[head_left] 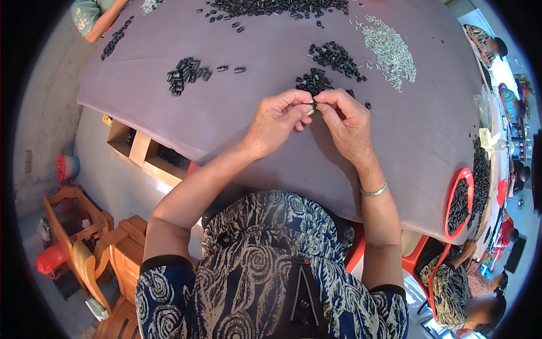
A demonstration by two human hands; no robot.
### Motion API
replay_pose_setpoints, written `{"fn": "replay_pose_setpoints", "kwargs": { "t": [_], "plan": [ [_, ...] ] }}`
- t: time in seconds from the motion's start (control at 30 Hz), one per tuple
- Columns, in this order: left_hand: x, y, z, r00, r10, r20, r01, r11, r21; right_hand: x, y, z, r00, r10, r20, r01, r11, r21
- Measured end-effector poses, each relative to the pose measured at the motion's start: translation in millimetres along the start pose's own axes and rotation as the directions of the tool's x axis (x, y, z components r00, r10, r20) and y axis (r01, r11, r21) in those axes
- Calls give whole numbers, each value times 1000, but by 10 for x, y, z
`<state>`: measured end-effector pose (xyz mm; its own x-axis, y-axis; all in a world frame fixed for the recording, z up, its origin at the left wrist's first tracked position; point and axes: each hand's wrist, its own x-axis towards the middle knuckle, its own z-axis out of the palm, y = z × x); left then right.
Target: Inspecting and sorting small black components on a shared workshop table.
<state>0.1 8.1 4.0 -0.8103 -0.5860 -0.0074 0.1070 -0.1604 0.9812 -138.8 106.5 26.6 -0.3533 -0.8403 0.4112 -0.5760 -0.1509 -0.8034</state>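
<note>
Over the table, my left hand and my right hand meet fingertip to fingertip. Both pinch one small black part, mostly covered by the fingers, so its exact shape is hard to make out. Just beyond my fingertips lies a heap of small black plastic parts, with another black heap behind it. Farther right is a spread of small silver metal pieces, perhaps pins or screws. To the left of my hands sits a group of black cylindrical pieces, with a few loose ones beside it.
The grey-mauve cloth covers the table. A large black pile lies at the far edge. At right stands a red tray of black parts. A cardboard box is below the left edge, near wooden chairs. Other people sit around.
</note>
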Motion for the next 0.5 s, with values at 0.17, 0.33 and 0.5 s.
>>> {"fn": "replay_pose_setpoints", "kwargs": {
  "t": [0.17,0.33,0.5],
  "plan": [
    [0,-15,24,1000,-8,-15,9,1000,18,-11,-28,-25,999,-37,8,38,995,-94],
    [-6,-5,25,1000,-18,-12,18,999,33,-36,-7,-13,1000,8,7,-8,1000,-15],
    [6,-17,1,1000,-26,5,26,999,18,-27,27,-13,1000,19,23,-19,1000,3]
  ]
}}
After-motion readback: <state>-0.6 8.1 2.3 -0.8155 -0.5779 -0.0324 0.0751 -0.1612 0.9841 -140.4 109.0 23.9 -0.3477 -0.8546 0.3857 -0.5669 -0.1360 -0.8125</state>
